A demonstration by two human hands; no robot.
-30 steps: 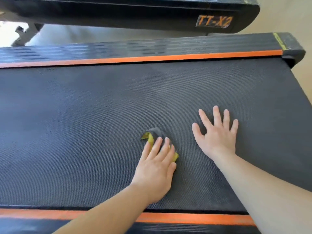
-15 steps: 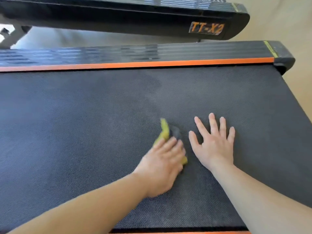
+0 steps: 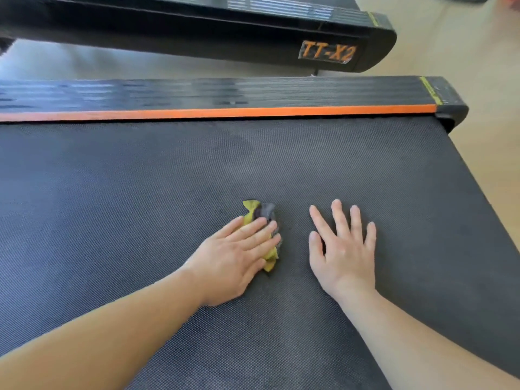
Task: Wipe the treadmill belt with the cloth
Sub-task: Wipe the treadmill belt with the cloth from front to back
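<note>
Left hand [image 3: 239,257] lies flat with straight fingers pressing a crumpled yellow-and-grey cloth [image 3: 260,215] onto the dark textured treadmill belt [image 3: 140,192], roughly mid-belt; nothing is curled around the cloth. Right hand [image 3: 346,249] rests just beside it, palm down, fingers spread on the belt, holding nothing. Orange-striped side rail [image 3: 225,112] runs along the belt's far edge; beyond it, a second black frame labelled "TT-X2" [image 3: 327,52].

Bright, even daylight fills the scene. Pale glare streaks the ribbed side rail [image 3: 168,92] toward the left, and the floor [image 3: 478,52] at upper right looks washed out. The left hand [image 3: 233,263] and right hand [image 3: 346,254] cast only faint, soft shadows on the belt [image 3: 112,206]. Straight edges bow with wide-angle distortion. The belt's weave is crisp near the bottom and softer farther off.
</note>
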